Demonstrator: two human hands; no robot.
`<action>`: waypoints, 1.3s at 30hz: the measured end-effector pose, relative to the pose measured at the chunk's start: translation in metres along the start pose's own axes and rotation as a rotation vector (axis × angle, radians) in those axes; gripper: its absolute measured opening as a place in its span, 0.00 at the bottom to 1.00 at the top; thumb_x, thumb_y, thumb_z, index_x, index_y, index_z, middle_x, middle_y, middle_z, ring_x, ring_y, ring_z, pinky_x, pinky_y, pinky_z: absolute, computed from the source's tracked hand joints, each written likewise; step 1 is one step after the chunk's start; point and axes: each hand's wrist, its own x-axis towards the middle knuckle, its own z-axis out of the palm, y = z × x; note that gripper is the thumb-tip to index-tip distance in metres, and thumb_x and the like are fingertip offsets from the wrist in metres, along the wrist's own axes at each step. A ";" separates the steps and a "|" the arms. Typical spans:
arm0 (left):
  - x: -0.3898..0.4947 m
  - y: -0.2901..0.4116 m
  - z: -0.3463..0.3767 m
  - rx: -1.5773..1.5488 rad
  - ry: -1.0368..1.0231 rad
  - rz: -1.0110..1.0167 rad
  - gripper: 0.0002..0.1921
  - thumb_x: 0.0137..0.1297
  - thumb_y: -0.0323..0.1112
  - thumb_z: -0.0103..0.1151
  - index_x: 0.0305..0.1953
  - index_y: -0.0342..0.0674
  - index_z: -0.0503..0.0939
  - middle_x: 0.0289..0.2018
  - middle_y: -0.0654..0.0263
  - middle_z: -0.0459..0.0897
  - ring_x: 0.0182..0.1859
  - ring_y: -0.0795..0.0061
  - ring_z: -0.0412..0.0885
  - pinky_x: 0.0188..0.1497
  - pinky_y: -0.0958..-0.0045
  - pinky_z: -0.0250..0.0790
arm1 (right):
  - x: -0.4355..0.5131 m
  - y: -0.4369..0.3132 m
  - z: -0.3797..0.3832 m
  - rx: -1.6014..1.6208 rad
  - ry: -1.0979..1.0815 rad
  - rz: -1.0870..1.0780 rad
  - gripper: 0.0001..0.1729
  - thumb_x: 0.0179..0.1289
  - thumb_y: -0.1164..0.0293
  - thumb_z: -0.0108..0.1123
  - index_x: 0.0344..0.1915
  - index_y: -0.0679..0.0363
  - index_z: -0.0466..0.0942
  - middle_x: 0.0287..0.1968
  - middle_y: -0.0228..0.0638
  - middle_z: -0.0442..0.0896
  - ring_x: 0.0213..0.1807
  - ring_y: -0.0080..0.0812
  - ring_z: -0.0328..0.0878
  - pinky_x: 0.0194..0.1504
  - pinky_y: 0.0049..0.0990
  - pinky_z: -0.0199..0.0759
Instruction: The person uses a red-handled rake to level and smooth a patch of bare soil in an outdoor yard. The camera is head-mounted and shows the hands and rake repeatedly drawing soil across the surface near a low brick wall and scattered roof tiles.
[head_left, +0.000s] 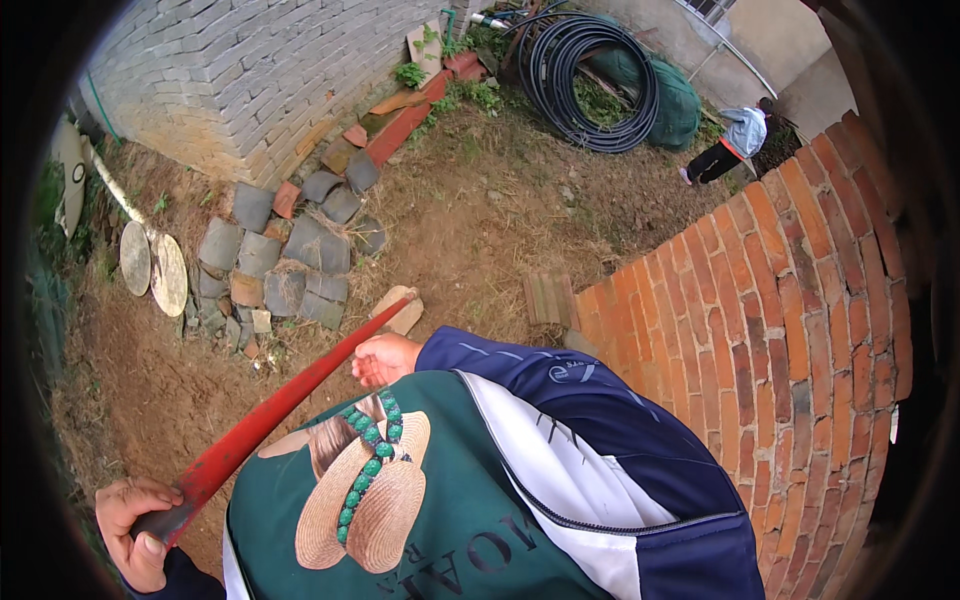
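Observation:
A long red pole (292, 395) with a worn, dark upper end slants across the view. My left hand (135, 521) grips that upper end at the lower left. The far end of the pole meets a pale, rounded flat piece (399, 310) on the ground; I cannot tell whether the two are joined. Beside the lower half of the pole is my right hand (386, 358), its palm turned up and its fingers loosely curled and apart. Nothing is in it, and it appears apart from the pole.
Grey and reddish roof tiles (289, 255) lie beside a grey brick wall (247, 82). An orange brick wall (757, 330) rises at my right. Two oval discs (154, 266) stand at left. Coiled black pipe (536, 82) lies at the back, near a person (731, 139).

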 end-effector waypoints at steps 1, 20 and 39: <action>-0.002 -0.003 -0.002 -0.014 -0.012 0.002 0.26 0.57 0.58 0.51 0.32 0.34 0.71 0.29 0.57 0.72 0.33 0.69 0.72 0.38 0.73 0.63 | 0.005 -0.001 -0.001 -0.012 -0.027 0.000 0.02 0.60 0.74 0.51 0.33 0.59 0.70 0.27 0.35 0.78 0.31 0.31 0.78 0.31 0.32 0.75; -0.034 0.025 -0.043 0.410 -0.331 -0.608 0.22 0.57 0.26 0.54 0.54 0.29 0.69 0.48 0.55 0.76 0.48 0.68 0.73 0.52 0.71 0.64 | 0.048 0.039 -0.004 -0.004 -0.020 0.225 0.09 0.63 0.65 0.50 0.34 0.59 0.68 0.28 0.34 0.77 0.31 0.32 0.76 0.35 0.35 0.73; -0.001 0.032 -0.008 0.779 -0.178 -0.688 0.12 0.58 0.27 0.52 0.44 0.35 0.77 0.31 0.52 0.80 0.33 0.64 0.77 0.39 0.69 0.68 | 0.026 0.020 -0.064 -0.054 0.053 0.147 0.12 0.62 0.64 0.49 0.29 0.61 0.72 0.29 0.36 0.79 0.34 0.32 0.78 0.39 0.33 0.74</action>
